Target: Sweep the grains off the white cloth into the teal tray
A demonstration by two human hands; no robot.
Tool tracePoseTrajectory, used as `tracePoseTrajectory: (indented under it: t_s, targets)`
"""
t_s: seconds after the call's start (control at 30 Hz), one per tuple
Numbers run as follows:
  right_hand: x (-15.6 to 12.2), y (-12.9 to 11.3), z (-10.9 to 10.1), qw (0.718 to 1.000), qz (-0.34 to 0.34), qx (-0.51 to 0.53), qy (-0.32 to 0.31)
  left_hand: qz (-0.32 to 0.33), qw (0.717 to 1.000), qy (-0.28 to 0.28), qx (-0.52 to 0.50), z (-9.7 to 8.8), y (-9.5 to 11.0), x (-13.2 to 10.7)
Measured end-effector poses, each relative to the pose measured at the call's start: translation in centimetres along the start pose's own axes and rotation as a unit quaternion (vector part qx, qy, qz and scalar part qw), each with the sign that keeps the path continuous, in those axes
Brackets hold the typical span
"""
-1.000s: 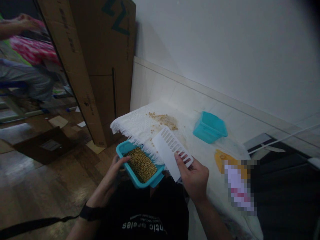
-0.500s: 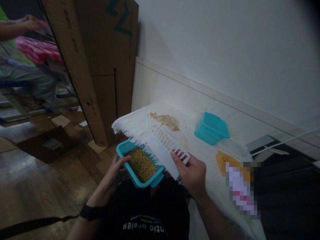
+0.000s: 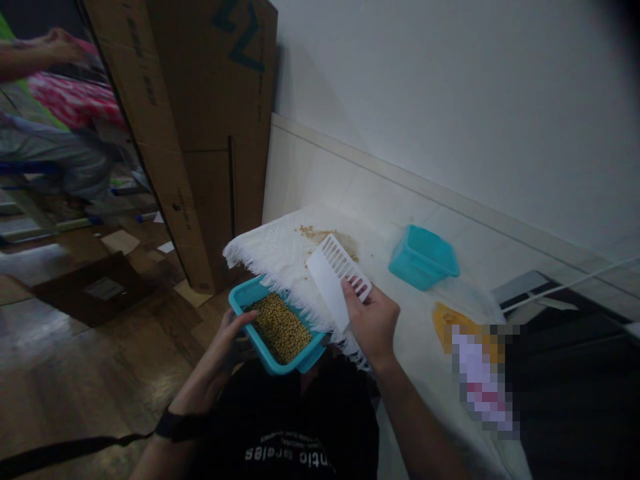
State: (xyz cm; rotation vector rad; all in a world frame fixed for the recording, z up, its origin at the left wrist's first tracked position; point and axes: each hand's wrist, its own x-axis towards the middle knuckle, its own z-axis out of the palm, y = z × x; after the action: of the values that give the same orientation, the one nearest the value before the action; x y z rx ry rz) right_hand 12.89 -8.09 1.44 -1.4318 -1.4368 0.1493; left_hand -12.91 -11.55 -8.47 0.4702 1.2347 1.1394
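My left hand (image 3: pixel 220 353) grips the near-left side of a teal tray (image 3: pixel 239 299) filled with yellowish beans (image 3: pixel 279 327), held just below the fringed edge of a white cloth (image 3: pixel 273 250) on the table. My right hand (image 3: pixel 369 323) is closed on a white slotted plastic scraper (image 3: pixel 332 279), its slotted edge raised over the cloth near the edge. A small pile of loose beans (image 3: pixel 327 238) lies on the cloth beyond the scraper.
A second teal tray (image 3: pixel 423 257) stands on the cloth to the right. A yellow patch (image 3: pixel 444 318) lies near a pixelated object. Tall cardboard boxes (image 3: pixel 200 113) lean at the table's left end. Another person's arm (image 3: pixel 35 53) shows far left. A white wall runs behind.
My right hand has swung the scraper left and tilted it more upright, toward the bean pile. The tray and my left hand have barely moved.
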Motion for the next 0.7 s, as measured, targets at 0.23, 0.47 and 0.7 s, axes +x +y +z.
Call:
tracePoseTrajectory:
  t_s: [0.23,0.47,0.7]
  targets:
    - [0.7,-0.2,0.5,0.999,-0.001,-0.016,0.052,0.009,1.000,0.012,0.011,-0.8,0.5,0.6]
    - [1.5,-0.5,1.9,0.999,-0.006,-0.032,0.026,0.007,1.000,0.014,0.009,-1.3,0.8,0.9]
    - [1.4,-1.0,2.3,1.000,-0.001,-0.013,0.010,0.006,1.000,0.012,0.019,-1.7,1.2,1.4]
